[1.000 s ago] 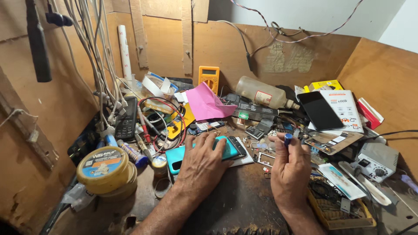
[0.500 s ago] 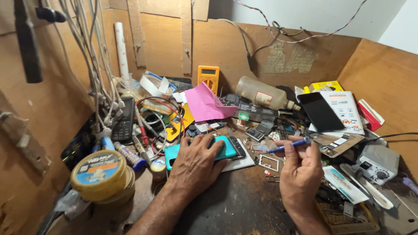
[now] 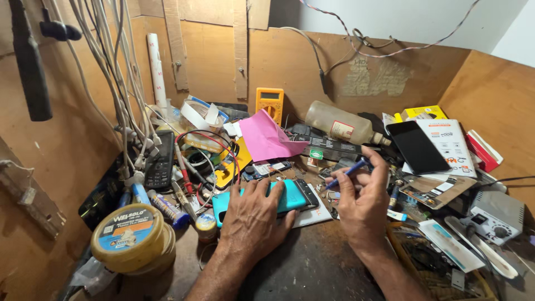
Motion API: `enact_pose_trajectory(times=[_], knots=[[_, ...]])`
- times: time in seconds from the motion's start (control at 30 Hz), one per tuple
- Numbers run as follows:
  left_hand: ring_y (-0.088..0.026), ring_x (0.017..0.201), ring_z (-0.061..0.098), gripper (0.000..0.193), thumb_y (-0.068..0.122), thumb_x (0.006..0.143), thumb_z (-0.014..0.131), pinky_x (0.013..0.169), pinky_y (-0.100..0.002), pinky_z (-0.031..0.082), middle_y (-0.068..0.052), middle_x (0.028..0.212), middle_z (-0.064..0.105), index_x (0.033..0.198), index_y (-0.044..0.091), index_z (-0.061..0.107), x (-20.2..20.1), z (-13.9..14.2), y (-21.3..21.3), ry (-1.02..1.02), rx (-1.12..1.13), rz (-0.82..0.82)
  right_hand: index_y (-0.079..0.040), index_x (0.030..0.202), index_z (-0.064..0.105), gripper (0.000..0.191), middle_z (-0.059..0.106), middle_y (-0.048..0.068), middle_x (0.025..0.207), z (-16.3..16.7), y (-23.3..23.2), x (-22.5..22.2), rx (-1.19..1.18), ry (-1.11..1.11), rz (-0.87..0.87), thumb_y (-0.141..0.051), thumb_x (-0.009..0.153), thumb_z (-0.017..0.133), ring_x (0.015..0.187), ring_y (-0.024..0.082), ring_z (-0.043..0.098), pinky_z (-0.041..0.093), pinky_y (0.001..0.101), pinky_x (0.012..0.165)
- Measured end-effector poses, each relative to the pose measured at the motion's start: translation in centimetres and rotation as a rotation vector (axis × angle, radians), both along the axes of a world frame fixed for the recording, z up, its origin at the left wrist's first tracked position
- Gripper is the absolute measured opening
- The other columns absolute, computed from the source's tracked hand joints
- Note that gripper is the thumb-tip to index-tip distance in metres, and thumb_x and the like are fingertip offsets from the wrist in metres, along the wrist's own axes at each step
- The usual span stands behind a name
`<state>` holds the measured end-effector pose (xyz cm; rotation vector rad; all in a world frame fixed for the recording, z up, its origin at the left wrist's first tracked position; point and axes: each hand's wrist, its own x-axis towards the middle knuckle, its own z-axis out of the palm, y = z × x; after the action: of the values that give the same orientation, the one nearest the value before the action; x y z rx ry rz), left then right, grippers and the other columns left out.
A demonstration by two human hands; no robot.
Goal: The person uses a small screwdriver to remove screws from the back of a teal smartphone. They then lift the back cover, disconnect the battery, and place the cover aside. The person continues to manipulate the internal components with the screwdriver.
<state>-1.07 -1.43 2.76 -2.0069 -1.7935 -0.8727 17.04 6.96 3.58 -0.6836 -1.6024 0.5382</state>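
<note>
My left hand (image 3: 252,216) lies flat on a teal mobile phone (image 3: 290,195) that rests on the cluttered wooden bench, pressing it down. Its dark end sticks out to the right of my fingers. My right hand (image 3: 362,203) is raised just right of the phone and pinches a slim blue-handled tool (image 3: 346,173) between thumb and fingers. The tool's tip points left and down, toward the phone's right end, without touching it.
A round yellow tin (image 3: 131,238) stands at front left. Hanging cables (image 3: 120,83), an orange multimeter (image 3: 269,102), a pink paper (image 3: 264,137), a lying bottle (image 3: 341,124), a black phone (image 3: 417,146) and a grey box (image 3: 493,214) crowd the bench.
My right hand has lifted off the bench and moved up and left with the blue tool, turning its tip toward the phone. My left hand has stayed on the phone.
</note>
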Motion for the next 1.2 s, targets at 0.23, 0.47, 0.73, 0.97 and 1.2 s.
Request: enact_pose_trajectory(times=[0.23,0.47,0.73,0.97,1.2], knots=[[-0.033,0.107,0.062,0.061,0.043,0.078,0.078,0.098,-0.055,0.040,-0.017,0.114,0.066,0.123,0.004,0.065,-0.1,-0.2,0.0,-0.025,-0.009,-0.014,-0.001,0.144,0.034,0.046,0.073,0.015,0.097,-0.4,-0.3,0.7,0.049,-0.036,0.002,-0.001,0.103,0.056,0.088,0.018,0.075,0.065,0.0297,0.079],[-0.033,0.109,0.061,0.062,0.046,0.079,0.077,0.099,-0.055,0.040,-0.018,0.116,0.066,0.123,0.003,0.064,-0.1,-0.1,0.0,-0.004,-0.041,0.010,-0.002,0.144,0.034,0.046,0.073,0.016,0.096,-0.5,-0.5,0.7,0.036,-0.058,0.049,-0.002,0.103,0.055,0.088,0.017,0.075,0.064,0.0288,0.078],[-0.033,0.109,0.061,0.062,0.046,0.079,0.077,0.098,-0.055,0.040,-0.018,0.114,0.066,0.122,0.003,0.064,-0.1,-0.2,0.1,-0.004,-0.027,0.004,-0.002,0.143,0.036,0.047,0.074,0.015,0.093,-0.3,-0.9,0.4,0.044,-0.073,0.025,-0.001,0.102,0.058,0.086,0.017,0.075,0.063,0.0278,0.076],[-0.033,0.109,0.062,0.061,0.046,0.079,0.077,0.098,-0.055,0.040,-0.018,0.114,0.066,0.122,0.003,0.064,0.0,-0.4,0.1,-0.012,-0.015,0.002,-0.004,0.143,0.041,0.048,0.075,0.010,0.089,-0.2,-1.3,0.3,0.093,-0.134,-0.060,-0.002,0.100,0.063,0.080,0.013,0.074,0.060,0.0255,0.068],[-0.032,0.107,0.062,0.061,0.045,0.078,0.077,0.098,-0.055,0.040,-0.017,0.113,0.067,0.122,0.004,0.065,0.0,-0.4,0.0,-0.005,0.030,-0.005,-0.012,0.146,0.048,0.060,0.069,0.004,0.079,-0.5,-0.7,0.4,0.170,-0.249,-0.143,-0.005,0.093,0.076,0.068,0.008,0.064,0.054,0.0256,0.058]])
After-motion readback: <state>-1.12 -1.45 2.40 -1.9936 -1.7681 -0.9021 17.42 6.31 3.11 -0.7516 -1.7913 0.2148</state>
